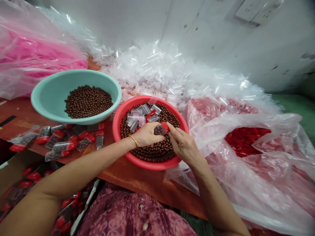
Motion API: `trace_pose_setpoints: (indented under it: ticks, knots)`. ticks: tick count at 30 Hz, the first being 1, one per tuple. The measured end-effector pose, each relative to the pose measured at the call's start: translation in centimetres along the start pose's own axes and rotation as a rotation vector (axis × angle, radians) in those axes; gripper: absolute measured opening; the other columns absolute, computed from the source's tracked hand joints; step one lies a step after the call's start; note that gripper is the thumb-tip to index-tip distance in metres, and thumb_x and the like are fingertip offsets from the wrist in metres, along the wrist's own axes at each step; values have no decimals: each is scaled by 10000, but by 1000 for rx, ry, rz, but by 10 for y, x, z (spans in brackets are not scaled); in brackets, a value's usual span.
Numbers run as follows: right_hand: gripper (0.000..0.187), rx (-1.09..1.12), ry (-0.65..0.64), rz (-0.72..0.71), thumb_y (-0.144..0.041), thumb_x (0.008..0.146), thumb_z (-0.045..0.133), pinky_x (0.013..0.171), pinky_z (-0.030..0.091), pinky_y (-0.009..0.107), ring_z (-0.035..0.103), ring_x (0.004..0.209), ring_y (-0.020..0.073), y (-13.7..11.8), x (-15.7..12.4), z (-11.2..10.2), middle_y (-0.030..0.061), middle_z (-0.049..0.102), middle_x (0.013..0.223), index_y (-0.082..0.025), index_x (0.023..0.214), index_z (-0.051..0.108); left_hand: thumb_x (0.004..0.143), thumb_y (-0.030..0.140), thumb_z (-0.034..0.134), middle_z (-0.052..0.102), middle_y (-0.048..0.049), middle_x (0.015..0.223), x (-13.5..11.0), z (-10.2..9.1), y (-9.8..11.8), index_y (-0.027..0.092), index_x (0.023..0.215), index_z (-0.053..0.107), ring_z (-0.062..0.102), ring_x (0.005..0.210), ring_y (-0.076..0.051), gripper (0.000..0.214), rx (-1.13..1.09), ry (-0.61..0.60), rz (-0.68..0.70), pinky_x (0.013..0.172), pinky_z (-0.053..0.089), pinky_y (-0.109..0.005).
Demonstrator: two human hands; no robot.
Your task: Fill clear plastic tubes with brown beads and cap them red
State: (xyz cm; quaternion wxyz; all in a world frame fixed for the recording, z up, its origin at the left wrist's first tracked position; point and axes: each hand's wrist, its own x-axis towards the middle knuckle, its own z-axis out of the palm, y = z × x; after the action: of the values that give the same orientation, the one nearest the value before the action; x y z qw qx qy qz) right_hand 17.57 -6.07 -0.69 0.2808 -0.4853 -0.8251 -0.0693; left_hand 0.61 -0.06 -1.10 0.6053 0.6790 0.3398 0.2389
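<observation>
Head view, from the left: what lies before you?

"Red-capped containers (65, 146) lie at the edge of the table (140, 177), in front of your teal basin (46, 98) of brown balls (88, 101); next comes the red basin (152, 166), holding more balls and clear containers (136, 117)."

"And your hands?"

"Over the red basin, your left hand (145, 133) grasps a filled container (159, 130); your right hand (183, 144) pinches its red cap (165, 126); you seem to be at the closing step, though whether the cap sits fully home, I cannot tell."

"What does the next move call for?"

"Probably a steady left hold and even pressure on the cap; your open bag (265, 119) of red pieces (246, 141) lies further right."
</observation>
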Motion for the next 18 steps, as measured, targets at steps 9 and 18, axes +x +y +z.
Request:
trace_pose_setpoints:
  ticks: [9,18]
  knots:
    - [423,82,-10,15,-164,922,419,715,540,245,658,785,145,-3,-4,10,61,680,900,-196,1342,456,542,173,550,422,71,530,1,-3,0,174,607,445,378,499,-73,123,221,46,-3,461,284,-206]
    - [457,-218,-88,-125,-179,918,417,529,491,229,604,588,133,-6,-4,-3,62,661,754,-136,1373,415,539,196,534,430,60,506,0,-3,5,177,546,450,391,504,-89,86,319,59,-27,477,283,-227]
